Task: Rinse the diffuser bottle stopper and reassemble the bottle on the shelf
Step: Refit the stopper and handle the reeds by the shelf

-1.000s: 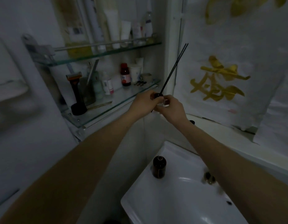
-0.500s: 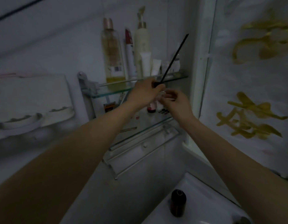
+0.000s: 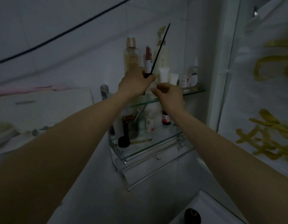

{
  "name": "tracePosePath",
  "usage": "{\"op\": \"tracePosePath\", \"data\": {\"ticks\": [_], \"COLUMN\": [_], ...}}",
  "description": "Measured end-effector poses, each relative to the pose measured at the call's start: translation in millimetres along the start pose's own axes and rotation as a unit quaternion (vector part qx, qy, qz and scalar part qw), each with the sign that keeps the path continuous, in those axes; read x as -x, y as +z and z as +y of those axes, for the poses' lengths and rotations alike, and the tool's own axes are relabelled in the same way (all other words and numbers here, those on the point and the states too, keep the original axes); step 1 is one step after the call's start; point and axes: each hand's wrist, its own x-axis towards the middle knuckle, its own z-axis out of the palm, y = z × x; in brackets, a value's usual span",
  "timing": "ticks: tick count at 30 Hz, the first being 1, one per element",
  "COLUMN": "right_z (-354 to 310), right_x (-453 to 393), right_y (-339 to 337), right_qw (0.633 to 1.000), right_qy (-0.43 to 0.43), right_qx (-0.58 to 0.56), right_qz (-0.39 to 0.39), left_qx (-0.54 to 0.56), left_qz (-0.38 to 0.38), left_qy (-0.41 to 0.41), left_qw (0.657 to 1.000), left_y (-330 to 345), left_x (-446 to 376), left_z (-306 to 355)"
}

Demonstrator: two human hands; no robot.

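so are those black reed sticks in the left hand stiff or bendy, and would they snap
Probably stiff: the black reed sticks run straight up from the left hand with no droop. Being so thin, they are likely light and may snap if bent sideways against the upper glass shelf.

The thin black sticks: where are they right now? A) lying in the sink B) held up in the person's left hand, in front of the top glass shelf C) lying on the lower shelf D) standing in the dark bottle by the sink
B: the left hand grips the base of the black sticks, which slant upward in front of the toiletries on the top glass shelf.
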Motion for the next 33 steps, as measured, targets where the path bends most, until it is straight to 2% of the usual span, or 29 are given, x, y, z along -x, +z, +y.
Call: {"op": "tracePosePath", "data": {"ticks": [9, 19, 25, 33], "right_z": [1.6, 5.4, 9.4, 12.3], "right_x": [-3.2, -5.0, -5.8, -6.2], "right_y": [20.9, 34.5, 37.4, 34.0], "right_qw": [0.999, 0.997, 0.997, 0.998], "right_qy": [-0.022, -0.051, -0.049, -0.050], "right_qx": [0.026, 0.047, 0.054, 0.036], "right_qz": [-0.037, -0.032, -0.012, -0.007], "left_qx": [-0.051, -0.145, -0.135, -0.143], "left_qz": [0.007, -0.066, -0.085, -0.060], "left_qy": [-0.078, -0.096, -0.090, -0.083], "left_qw": [0.996, 0.983, 0.983, 0.984], "left_y": [-12.3, -9.2, -13.3, -16.6], "left_x": [-3.8, -13.3, -16.1, -15.3], "left_z": [-26.5, -35.1, -39.3, -36.9]}}
